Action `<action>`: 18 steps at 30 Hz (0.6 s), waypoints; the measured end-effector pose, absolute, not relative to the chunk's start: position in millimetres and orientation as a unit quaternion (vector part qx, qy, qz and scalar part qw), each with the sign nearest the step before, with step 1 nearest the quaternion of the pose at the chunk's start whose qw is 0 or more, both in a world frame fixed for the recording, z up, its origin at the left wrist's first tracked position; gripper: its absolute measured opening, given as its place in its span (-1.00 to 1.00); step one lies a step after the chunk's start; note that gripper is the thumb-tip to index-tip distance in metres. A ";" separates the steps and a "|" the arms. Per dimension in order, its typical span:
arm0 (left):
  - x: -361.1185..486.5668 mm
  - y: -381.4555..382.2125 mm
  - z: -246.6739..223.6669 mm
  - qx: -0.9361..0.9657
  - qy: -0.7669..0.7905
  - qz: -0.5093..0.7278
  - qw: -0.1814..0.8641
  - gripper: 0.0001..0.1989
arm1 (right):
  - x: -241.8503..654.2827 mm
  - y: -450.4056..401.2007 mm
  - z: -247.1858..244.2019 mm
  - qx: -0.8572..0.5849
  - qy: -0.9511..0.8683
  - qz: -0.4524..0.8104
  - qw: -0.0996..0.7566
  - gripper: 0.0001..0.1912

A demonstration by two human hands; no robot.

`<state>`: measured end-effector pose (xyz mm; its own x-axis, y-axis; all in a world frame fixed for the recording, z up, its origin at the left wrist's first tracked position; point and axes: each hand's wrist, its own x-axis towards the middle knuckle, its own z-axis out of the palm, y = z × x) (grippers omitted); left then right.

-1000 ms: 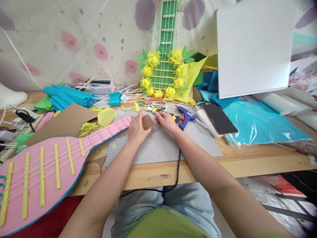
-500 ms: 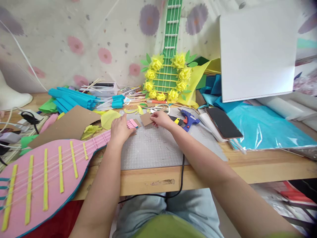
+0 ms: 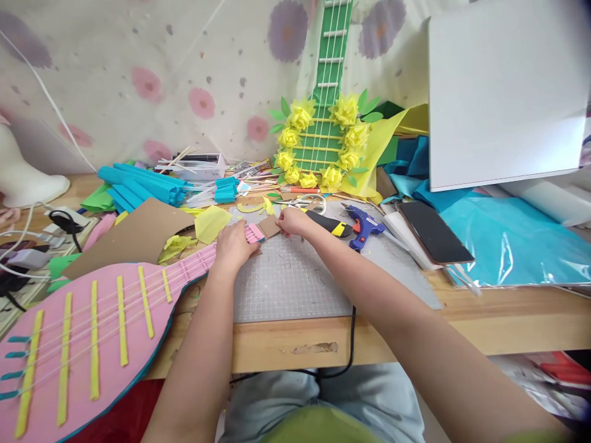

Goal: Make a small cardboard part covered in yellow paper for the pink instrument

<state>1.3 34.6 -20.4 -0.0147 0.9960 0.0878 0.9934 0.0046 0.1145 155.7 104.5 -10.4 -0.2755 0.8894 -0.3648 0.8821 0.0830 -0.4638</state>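
Observation:
A pink paper-covered toy guitar (image 3: 106,320) with yellow strips and pale strings lies at the left, its body reaching over the table's front edge. My left hand (image 3: 234,245) is closed round the neck close to its far end. Between the fingertips of my right hand (image 3: 294,223) is a small piece of brown cardboard (image 3: 269,227), which meets the end of the neck; whether it is stuck there I cannot tell. Beneath both hands lies a grey cutting mat (image 3: 295,283). A blue glue gun (image 3: 364,226) rests right of my right hand, beside a black and yellow tool handle (image 3: 329,224).
A green toy guitar (image 3: 321,144) with yellow paper flowers leans at the back. Scissors (image 3: 314,202) lie behind my right hand. A phone (image 3: 434,232) and blue wrapped paper (image 3: 521,246) are on the right; cardboard (image 3: 133,240) and blue crepe paper (image 3: 143,184) on the left.
My right hand has brought the cardboard piece left, from a small gap away up against the neck's end. The left hand keeps its hold on the neck. The whole view has shifted slightly.

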 end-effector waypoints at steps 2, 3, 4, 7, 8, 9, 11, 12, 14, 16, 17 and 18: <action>1.7 34.3 -20.9 0.702 0.708 0.073 0.009 -0.46 | 154.9 103.9 -9.3 -0.605 -0.739 0.297 -0.003 -0.76; 1.8 34.3 -21.0 0.703 0.708 0.073 0.009 -0.46 | 154.5 103.5 -8.5 -0.607 -0.740 0.290 -0.007 -0.77; 1.9 34.3 -21.1 0.703 0.707 0.073 0.009 -0.46 | 154.0 103.2 -7.6 -0.608 -0.742 0.282 -0.012 -0.77; 2.1 34.4 -20.7 0.703 0.708 0.072 0.010 -0.46 | 152.4 102.4 -5.6 -0.607 -0.750 0.262 -0.021 -0.76; 2.1 34.4 -20.6 0.704 0.706 0.072 0.011 -0.47 | 151.9 102.2 -5.5 -0.607 -0.752 0.257 -0.022 -0.76; 2.0 34.4 -20.5 0.707 0.703 0.072 0.011 -0.47 | 151.4 102.0 -5.9 -0.606 -0.754 0.252 -0.023 -0.76; 1.8 34.5 -20.7 0.712 0.699 0.074 0.011 -0.48 | 151.0 101.4 -7.9 -0.606 -0.758 0.240 -0.023 -0.76; 1.6 34.7 -21.0 0.712 0.698 0.075 0.012 -0.49 | 151.5 101.0 -9.1 -0.606 -0.761 0.232 -0.018 -0.76; 1.2 35.1 -21.8 0.709 0.701 0.078 0.014 -0.49 | 154.5 100.6 -11.2 -0.606 -0.765 0.218 0.007 -0.76; 0.8 35.4 -22.8 0.707 0.702 0.083 0.019 -0.49 | 160.1 102.1 -11.3 -0.595 -0.774 0.213 0.048 -0.75; 0.7 35.6 -23.3 0.707 0.701 0.085 0.022 -0.50 | 163.4 104.0 -10.2 -0.582 -0.781 0.217 0.067 -0.75; 0.7 35.6 -23.6 0.708 0.700 0.088 0.025 -0.50 | 166.5 106.9 -8.5 -0.563 -0.791 0.225 0.080 -0.74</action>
<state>0.7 35.6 -23.6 0.0040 0.9960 0.0894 0.9871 -0.0182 0.1589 166.5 106.9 -8.5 -0.3533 0.9269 -0.1266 0.8547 0.2648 -0.4465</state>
